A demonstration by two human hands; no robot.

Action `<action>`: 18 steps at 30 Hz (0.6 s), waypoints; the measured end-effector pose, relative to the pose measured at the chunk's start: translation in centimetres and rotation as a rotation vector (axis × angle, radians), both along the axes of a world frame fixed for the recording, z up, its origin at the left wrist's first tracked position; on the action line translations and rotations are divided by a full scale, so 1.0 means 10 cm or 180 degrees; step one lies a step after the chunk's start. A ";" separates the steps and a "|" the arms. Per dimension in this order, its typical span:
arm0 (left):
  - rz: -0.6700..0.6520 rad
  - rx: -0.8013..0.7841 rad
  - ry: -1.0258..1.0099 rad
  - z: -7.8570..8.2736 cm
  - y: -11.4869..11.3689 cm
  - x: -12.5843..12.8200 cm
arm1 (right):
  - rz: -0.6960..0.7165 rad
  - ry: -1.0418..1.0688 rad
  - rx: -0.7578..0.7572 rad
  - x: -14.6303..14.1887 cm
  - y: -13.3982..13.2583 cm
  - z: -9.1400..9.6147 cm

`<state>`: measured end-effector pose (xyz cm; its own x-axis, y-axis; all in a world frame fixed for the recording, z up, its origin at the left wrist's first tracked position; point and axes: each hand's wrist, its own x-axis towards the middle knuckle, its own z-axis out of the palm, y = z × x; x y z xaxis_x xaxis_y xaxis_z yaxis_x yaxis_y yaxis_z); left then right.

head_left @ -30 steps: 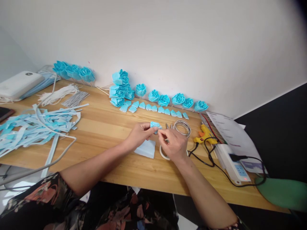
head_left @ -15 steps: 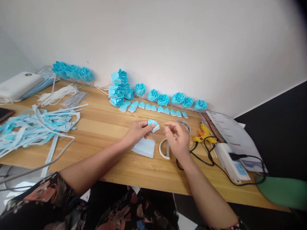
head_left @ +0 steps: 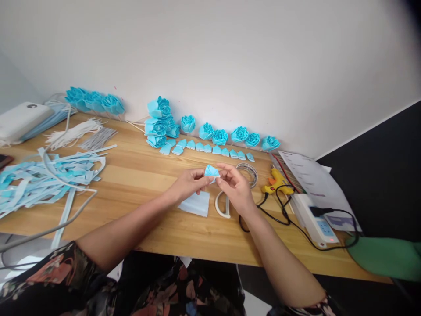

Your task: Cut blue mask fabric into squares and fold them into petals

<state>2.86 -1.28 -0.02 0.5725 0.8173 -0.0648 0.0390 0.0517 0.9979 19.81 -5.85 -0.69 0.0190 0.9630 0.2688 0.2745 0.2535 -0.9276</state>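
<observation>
My left hand [head_left: 187,183] pinches a small folded light-blue petal piece [head_left: 211,171] above the wooden table [head_left: 141,175]. My right hand [head_left: 235,188] meets it from the right, its fingertips closed on the same piece. Just below the hands lie a flat pale-blue fabric rectangle [head_left: 196,203] and a white tape roll [head_left: 221,205]. A coil of thin wire [head_left: 247,172] lies behind my right hand.
Finished blue fabric roses [head_left: 219,136] and a row of folded petals [head_left: 210,149] line the wall. Cut blue strips [head_left: 46,173] pile at the left, with a white box [head_left: 19,120]. A yellow glue gun [head_left: 275,181], black cable, power strip [head_left: 312,219] and papers [head_left: 309,177] lie at the right.
My right hand drew away to the right from the petal piece, then came back and closed on it again. The view shifted slightly.
</observation>
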 end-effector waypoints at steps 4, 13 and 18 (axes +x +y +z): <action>0.0008 -0.0069 -0.0060 -0.02 0.01 0.00 | -0.0029 -0.0011 0.0022 -0.01 0.00 0.00; 0.0063 0.0007 0.0008 -0.01 0.00 -0.02 | 0.0155 0.0116 -0.0214 -0.02 -0.02 0.03; 0.0020 0.0017 0.0042 -0.01 -0.01 -0.01 | 0.0173 0.0027 -0.0301 -0.01 -0.01 0.01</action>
